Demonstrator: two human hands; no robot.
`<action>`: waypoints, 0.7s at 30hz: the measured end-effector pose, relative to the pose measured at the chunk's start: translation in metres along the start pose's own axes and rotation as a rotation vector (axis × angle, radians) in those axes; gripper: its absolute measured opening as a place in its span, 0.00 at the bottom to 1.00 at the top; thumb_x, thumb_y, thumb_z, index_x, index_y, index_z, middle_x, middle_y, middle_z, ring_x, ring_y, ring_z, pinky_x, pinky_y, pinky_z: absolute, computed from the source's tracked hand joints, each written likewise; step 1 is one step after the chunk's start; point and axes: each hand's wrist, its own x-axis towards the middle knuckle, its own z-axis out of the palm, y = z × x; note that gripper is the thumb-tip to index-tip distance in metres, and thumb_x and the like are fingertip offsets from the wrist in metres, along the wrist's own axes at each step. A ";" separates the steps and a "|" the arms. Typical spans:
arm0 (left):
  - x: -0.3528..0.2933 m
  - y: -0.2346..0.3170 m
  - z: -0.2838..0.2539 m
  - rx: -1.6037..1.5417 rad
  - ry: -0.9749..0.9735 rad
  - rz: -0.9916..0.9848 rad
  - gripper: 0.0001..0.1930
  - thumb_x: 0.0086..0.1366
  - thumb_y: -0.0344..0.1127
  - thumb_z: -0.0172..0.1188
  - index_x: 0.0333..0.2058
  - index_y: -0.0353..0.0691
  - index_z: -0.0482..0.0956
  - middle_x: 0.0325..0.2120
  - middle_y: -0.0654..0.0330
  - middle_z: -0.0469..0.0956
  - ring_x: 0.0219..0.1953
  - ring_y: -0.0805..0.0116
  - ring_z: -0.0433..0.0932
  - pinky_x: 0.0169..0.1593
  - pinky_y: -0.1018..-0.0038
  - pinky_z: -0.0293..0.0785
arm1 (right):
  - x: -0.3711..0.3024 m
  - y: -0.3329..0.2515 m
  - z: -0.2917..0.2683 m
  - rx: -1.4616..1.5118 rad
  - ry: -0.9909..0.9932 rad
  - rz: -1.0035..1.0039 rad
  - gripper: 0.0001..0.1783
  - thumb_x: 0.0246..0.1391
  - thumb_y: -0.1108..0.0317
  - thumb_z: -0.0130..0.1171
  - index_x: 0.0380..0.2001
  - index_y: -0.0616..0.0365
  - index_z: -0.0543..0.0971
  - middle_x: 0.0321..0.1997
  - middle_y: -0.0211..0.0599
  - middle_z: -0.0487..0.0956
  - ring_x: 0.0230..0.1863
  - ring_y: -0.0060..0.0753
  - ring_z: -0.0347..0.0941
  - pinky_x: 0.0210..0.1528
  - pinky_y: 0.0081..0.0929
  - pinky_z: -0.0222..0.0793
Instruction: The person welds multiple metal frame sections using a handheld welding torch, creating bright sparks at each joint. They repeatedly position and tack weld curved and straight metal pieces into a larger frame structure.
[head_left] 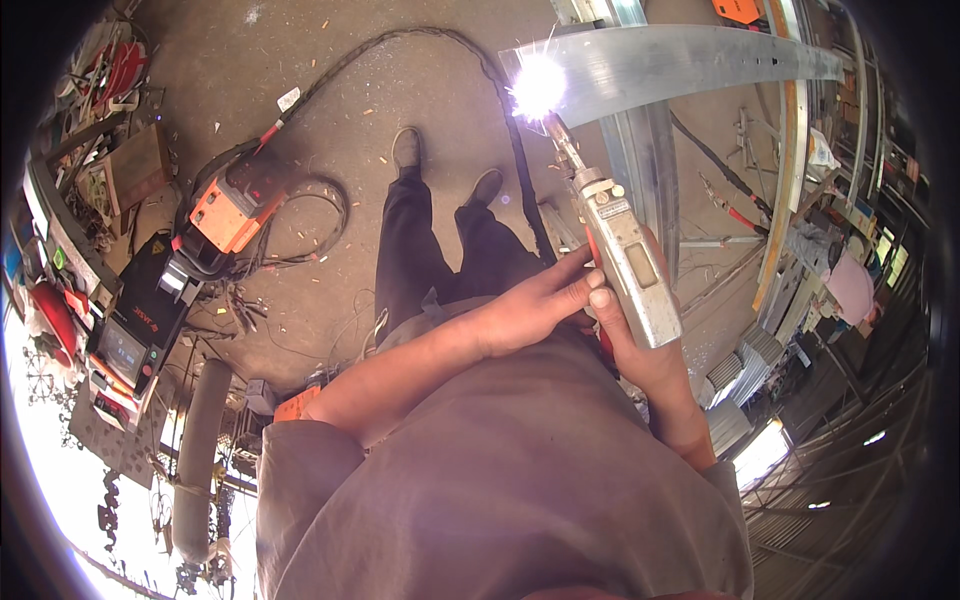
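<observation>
My right hand point(648, 352) grips the handle of a grey handheld welding gun point(622, 250) that points up and away from me. Its thin nozzle ends at a bright white spark point(538, 85) on the left end of a long shiny metal bar point(690, 62). My left hand point(540, 302) reaches across my body, its fingertips pressed against the left side of the gun's body. A thick black cable point(515, 150) loops from the gun across the ground. My dark trouser legs and shoes point(406, 150) stand on the dirt floor below.
An orange and grey machine box point(228, 212) with coiled cables sits on the floor at left, beside a black unit with a screen point(125, 345). More metal bars and frames point(650, 170) lie at right. A grey pipe point(200, 440) runs along the lower left.
</observation>
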 end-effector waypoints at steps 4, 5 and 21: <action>0.001 -0.001 0.001 0.035 -0.001 -0.011 0.47 0.76 0.65 0.49 0.77 0.36 0.43 0.64 0.50 0.67 0.58 0.62 0.72 0.61 0.66 0.72 | -0.003 0.001 -0.004 0.016 0.010 -0.001 0.33 0.68 0.59 0.61 0.69 0.65 0.66 0.65 0.49 0.74 0.63 0.43 0.75 0.61 0.37 0.72; 0.001 -0.002 0.002 0.041 0.000 -0.012 0.47 0.76 0.65 0.48 0.77 0.36 0.43 0.65 0.49 0.66 0.59 0.61 0.72 0.61 0.65 0.72 | -0.003 0.001 -0.003 0.016 0.010 0.003 0.33 0.68 0.59 0.62 0.69 0.65 0.66 0.65 0.49 0.74 0.63 0.43 0.76 0.61 0.37 0.72; 0.001 -0.005 0.004 0.091 0.010 -0.024 0.48 0.76 0.68 0.46 0.77 0.34 0.44 0.63 0.47 0.69 0.55 0.61 0.75 0.60 0.65 0.73 | -0.007 0.005 0.000 0.012 0.020 0.001 0.35 0.67 0.60 0.62 0.70 0.66 0.64 0.61 0.51 0.77 0.60 0.44 0.77 0.60 0.38 0.73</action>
